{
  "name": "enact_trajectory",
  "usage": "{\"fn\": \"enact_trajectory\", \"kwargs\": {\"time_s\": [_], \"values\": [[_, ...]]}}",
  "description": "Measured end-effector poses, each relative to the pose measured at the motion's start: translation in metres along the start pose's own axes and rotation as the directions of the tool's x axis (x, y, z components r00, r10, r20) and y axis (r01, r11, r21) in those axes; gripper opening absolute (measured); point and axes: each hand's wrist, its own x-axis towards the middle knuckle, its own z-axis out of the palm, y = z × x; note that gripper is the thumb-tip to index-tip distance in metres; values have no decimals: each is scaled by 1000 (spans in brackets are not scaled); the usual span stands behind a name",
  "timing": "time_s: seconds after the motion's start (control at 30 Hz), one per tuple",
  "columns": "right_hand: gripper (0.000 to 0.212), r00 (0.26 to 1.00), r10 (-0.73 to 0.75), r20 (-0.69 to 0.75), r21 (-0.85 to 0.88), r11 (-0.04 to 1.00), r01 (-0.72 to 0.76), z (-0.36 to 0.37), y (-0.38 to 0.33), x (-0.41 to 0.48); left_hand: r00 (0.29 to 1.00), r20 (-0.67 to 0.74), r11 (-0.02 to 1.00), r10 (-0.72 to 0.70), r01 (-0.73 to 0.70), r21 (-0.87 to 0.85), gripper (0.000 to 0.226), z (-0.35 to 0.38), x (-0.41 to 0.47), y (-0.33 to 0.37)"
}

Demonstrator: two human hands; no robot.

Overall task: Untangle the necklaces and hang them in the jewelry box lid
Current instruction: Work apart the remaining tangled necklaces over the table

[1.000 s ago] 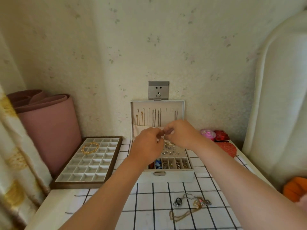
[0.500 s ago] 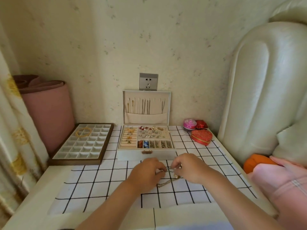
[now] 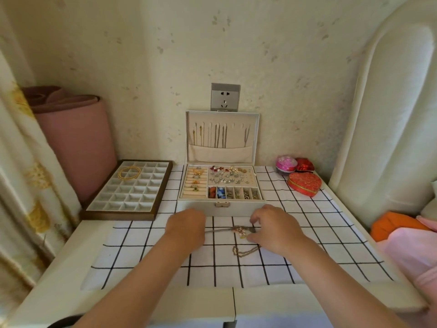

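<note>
A tangle of thin necklaces (image 3: 238,230) with small pendants lies on the checked cloth in front of the jewelry box (image 3: 221,208). My left hand (image 3: 185,227) pulls one silver chain out to the left, its fingertips hidden behind the knuckles. At the tangle's right end my right hand (image 3: 275,227) pinches the pendants. A gold chain (image 3: 244,250) trails loose just below the tangle. The box's upright lid (image 3: 222,136) has several necklaces hanging from its hooks into a cloth pocket.
A brown tray (image 3: 128,192) of small compartments with a gold bangle stands left of the box. A red heart-shaped tin (image 3: 304,183), a pink box and a red box sit at the back right. A padded headboard (image 3: 387,114) borders the table's right side.
A second ago both hands were up at the box lid. They came down to the tangle on the cloth, and now the left hand has drawn a chain out leftward.
</note>
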Motion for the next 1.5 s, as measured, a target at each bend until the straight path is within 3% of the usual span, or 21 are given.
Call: {"fn": "enact_trajectory", "kwargs": {"time_s": [0.07, 0.17, 0.3, 0.4, 0.6, 0.73, 0.87, 1.0, 1.17, 1.3, 1.5], "values": [[39, 997, 70, 39, -13, 997, -70, -1, -3, 0, 999, 8, 993, -48, 47, 106, 21, -6, -3, -10], [28, 993, 53, 109, 105, 992, -64, 5, -4, 1, 996, -26, 990, -81, 83, 117, 22, -10, -3, -12], [25, 995, -20, 94, 123, 992, 8, 11, -9, 5, 985, -160, 988, 68, -89, -126, 18, -5, 1, 0], [33, 998, -52, 36, 89, 995, 49, 16, -16, 7, 967, -156, 933, 202, -238, -270, 16, 3, 5, 6], [29, 986, -166, -5, 108, 980, 165, 21, -24, 15, 974, -68, 904, 218, -228, -362, 15, 8, 10, -3], [18, 983, -168, 72, 189, 970, 152, 17, -23, 23, 982, -1, 791, 188, -152, -592, 11, 0, 6, -22], [10, 979, -171, 113, 217, 966, 143, 17, -25, 28, 979, 127, 602, 162, 4, -799, 14, -9, 2, -42], [10, 971, -186, 148, 212, 965, 153, 17, -27, 31, 985, 100, 812, 138, -55, -580, 8, -5, -1, -59], [15, 962, -226, 154, 223, 956, 189, 18, -30, 35, 991, 39, 931, 126, -105, -349, 8, 0, -5, -58], [27, 949, -289, 125, 235, 938, 255, 21, -37, 37, 973, -96, 950, 208, -225, -218, 25, 2, -4, -48], [19, 926, -362, 102, 230, 915, 333, 25, -45, 36, 942, -170, 894, 288, -328, -305, 26, 11, 1, -26]]}}
